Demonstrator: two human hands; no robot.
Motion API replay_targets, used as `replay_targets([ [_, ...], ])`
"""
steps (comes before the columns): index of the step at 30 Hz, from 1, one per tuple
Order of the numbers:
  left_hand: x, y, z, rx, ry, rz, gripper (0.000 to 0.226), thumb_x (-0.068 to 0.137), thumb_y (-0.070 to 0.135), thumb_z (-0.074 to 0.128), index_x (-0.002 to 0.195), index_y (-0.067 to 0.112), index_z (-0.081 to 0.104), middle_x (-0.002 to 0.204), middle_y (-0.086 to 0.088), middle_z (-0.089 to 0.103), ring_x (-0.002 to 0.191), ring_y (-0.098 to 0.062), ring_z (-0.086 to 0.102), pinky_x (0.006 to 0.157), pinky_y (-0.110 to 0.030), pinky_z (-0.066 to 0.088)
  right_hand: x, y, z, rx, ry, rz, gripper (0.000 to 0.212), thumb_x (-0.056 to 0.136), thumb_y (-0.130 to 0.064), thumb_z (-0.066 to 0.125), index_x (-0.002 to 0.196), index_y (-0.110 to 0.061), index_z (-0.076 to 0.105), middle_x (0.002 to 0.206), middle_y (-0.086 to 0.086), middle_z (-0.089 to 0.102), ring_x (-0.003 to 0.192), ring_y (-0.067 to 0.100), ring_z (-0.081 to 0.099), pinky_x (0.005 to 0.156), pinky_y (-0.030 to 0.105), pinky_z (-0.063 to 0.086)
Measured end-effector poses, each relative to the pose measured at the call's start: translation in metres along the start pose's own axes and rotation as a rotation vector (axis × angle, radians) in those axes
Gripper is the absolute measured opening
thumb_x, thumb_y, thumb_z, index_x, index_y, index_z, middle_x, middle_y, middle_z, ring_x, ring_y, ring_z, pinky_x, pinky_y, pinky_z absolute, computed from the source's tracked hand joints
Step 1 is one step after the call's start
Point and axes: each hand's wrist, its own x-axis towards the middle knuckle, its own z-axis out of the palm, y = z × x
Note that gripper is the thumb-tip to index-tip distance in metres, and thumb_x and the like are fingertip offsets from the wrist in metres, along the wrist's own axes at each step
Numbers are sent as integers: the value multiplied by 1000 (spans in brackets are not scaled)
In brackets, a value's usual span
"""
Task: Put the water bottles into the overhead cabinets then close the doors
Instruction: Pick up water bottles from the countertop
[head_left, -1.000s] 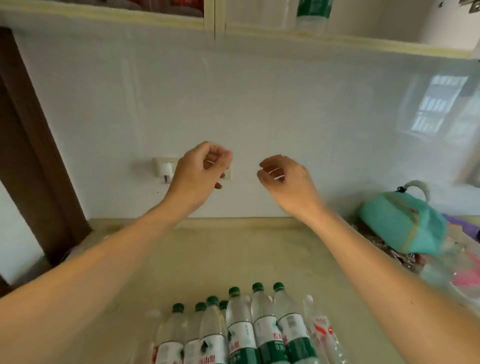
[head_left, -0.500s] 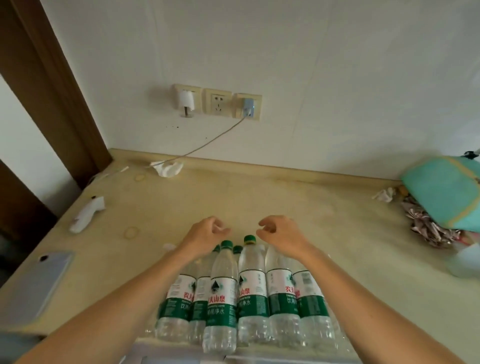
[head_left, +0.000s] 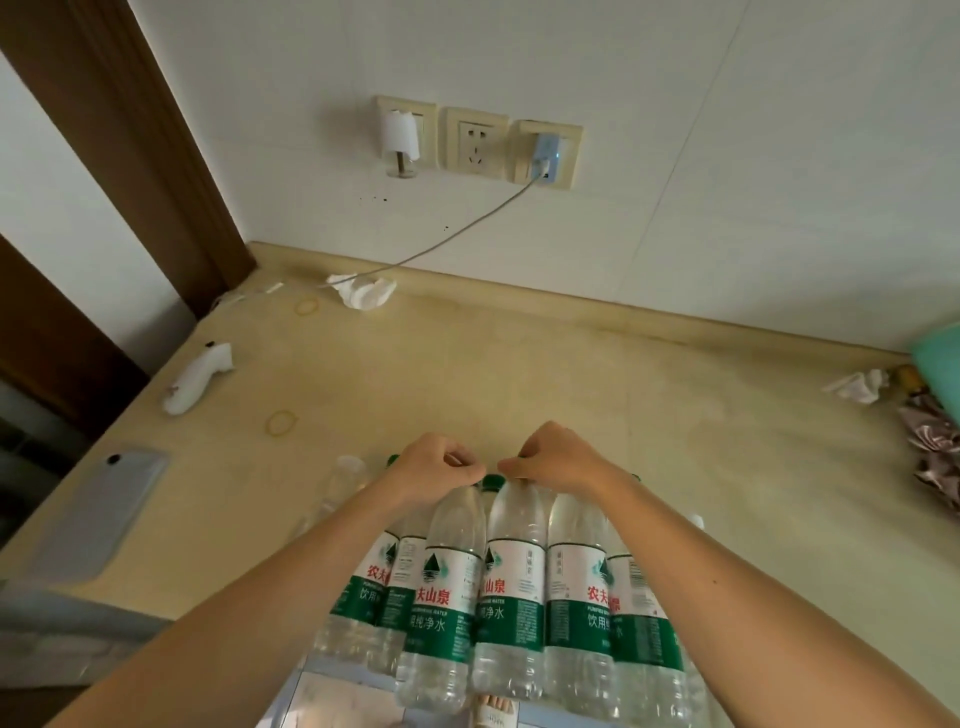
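A cluster of several clear water bottles (head_left: 511, 587) with green and white labels stands at the near edge of the beige counter (head_left: 597, 395). My left hand (head_left: 436, 467) is curled over the top of one front bottle (head_left: 449, 577) and hides its cap. My right hand (head_left: 553, 457) is pinched on the neck of the bottle beside it (head_left: 517, 566). A green cap (head_left: 491, 482) of a bottle behind shows between the two hands. The overhead cabinets are out of view.
A phone (head_left: 98, 512) lies at the counter's left edge, with a white device (head_left: 200, 376) and a crumpled tissue (head_left: 363, 292) further back. Wall sockets (head_left: 475, 140) hold a charger with a cable. A teal bag (head_left: 937, 353) and wrappers (head_left: 935, 452) sit at the right.
My view dropped from the cabinets and wall to the counter. Both hands came down from chest height onto the tops of two front bottles.
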Motion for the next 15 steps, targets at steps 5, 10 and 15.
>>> replay_targets([
  [5,-3,5,-3,-360,-21,-94,9,96,8,65,102,3,70,75,-2,72,57,-3,68,48,-12,47,5,5,-18,148,-67,-16,30,87,-41,73,73,-15,79,74,-2,75,62,9,62,63,23,49],
  [10,-1,28,-34,-519,36,-22,17,92,15,68,107,8,72,95,-11,78,88,-24,75,81,-32,59,-4,0,-64,420,60,-137,25,89,-38,74,78,-17,81,83,-10,78,86,-8,64,92,27,36],
  [15,5,71,-69,-466,246,273,14,93,11,69,106,14,73,92,-2,78,87,-13,74,64,-12,51,-25,-25,-122,437,333,-341,15,88,-40,75,89,-26,78,82,-10,78,87,1,71,81,21,47],
])
